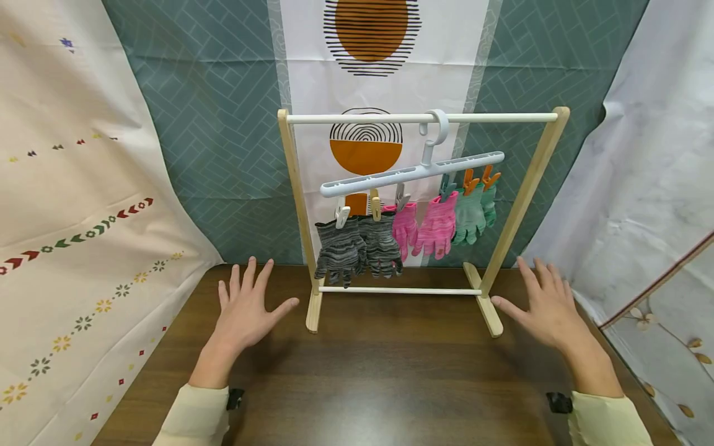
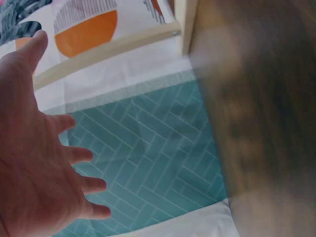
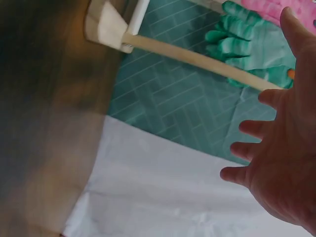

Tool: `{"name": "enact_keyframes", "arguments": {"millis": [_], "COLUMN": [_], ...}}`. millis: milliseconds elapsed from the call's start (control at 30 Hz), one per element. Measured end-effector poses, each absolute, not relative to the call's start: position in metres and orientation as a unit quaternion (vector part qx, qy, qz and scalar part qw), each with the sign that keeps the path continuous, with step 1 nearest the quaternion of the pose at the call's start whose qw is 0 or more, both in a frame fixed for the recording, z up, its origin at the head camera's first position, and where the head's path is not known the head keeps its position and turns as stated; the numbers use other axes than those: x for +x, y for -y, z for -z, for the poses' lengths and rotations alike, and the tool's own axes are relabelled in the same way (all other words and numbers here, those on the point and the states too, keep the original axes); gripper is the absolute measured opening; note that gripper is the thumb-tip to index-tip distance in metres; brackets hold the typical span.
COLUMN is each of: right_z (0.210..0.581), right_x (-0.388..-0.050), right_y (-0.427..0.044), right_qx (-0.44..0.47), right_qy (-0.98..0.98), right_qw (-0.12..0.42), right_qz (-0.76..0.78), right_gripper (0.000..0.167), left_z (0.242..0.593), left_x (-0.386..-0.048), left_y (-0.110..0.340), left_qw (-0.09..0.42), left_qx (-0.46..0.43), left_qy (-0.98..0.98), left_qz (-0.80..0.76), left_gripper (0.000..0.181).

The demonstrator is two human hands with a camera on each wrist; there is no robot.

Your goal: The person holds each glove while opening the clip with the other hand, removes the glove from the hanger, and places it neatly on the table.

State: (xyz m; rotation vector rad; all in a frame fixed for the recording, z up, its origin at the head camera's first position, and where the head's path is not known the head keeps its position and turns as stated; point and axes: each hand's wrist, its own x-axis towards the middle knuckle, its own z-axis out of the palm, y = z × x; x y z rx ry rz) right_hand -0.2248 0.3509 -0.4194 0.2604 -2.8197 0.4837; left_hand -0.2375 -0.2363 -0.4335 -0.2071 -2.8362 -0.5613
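My left hand (image 1: 245,313), fingers spread, is held left of a small wooden drying rack (image 1: 521,204) and holds nothing. On the other side my right hand (image 1: 549,306) is spread the same way, near the rack's right foot. From the rack's top bar hangs a tilted pale blue-grey hanger (image 1: 379,179). Clothespins (image 1: 376,205) fasten knit gloves below it: dark grey striped gloves (image 1: 337,248) at the left, pink gloves (image 1: 437,226) in the middle, green gloves (image 1: 470,215) at the right. In the right wrist view, green gloves (image 3: 252,44) appear beyond the thumb.
The rack stands at the back of a brown wooden table (image 1: 357,371). Behind it hangs a teal and white cloth (image 1: 223,124) with orange circles. A cream patterned cloth (image 1: 83,217) borders the left side, and a white cloth (image 1: 641,186) the right.
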Motion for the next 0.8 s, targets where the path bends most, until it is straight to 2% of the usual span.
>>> {"name": "enact_keyframes", "arguments": {"millis": [800], "right_z": [0.363], "right_x": [-0.22], "right_y": [-0.29], "right_qx": [0.146], "right_qy": [0.951], "right_qw": [0.13], "right_qz": [-0.24], "right_gripper": [0.1], "left_z": [0.381], "left_x": [-0.242], "left_y": [0.171], "left_qw": [0.185], "left_qx": [-0.162], "left_qy": [0.903], "left_qz": [0.353], "left_gripper": [0.093]}}
